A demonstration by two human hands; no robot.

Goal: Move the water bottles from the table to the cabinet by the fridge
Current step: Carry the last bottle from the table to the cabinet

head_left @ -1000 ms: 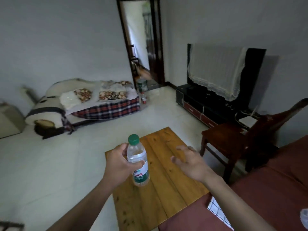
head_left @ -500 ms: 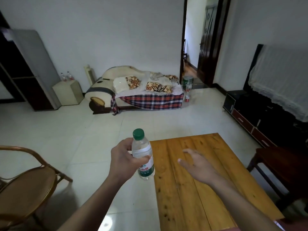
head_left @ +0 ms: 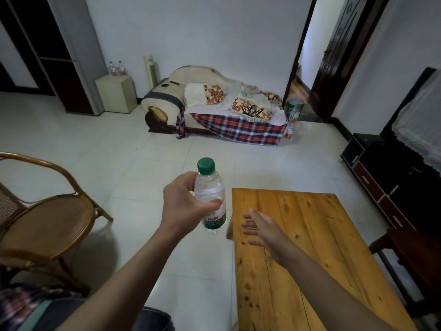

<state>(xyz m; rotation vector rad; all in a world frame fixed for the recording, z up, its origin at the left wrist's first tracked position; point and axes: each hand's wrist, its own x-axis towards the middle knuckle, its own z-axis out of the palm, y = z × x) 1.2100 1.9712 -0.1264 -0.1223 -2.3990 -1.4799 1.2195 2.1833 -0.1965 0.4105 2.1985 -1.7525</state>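
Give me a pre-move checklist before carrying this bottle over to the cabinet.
1. Grip: left hand wraps the water bottle at mid-body: ok.
2. Cap: green cap on; tightness: cannot tell.
3. Bottle upright, clear of the wooden table: ok.
4. Right hand open, holding nothing: ok.
5. Path: bare floor toward the cream cabinet; wicker chair sits to the left: ok.
6. Space on the cabinet top beside the two bottles: cannot tell.

dim indoor daylight | doorway (head_left: 307,51) brightest | floor (head_left: 155,290) glare | wide-angle edge bending | slight softness
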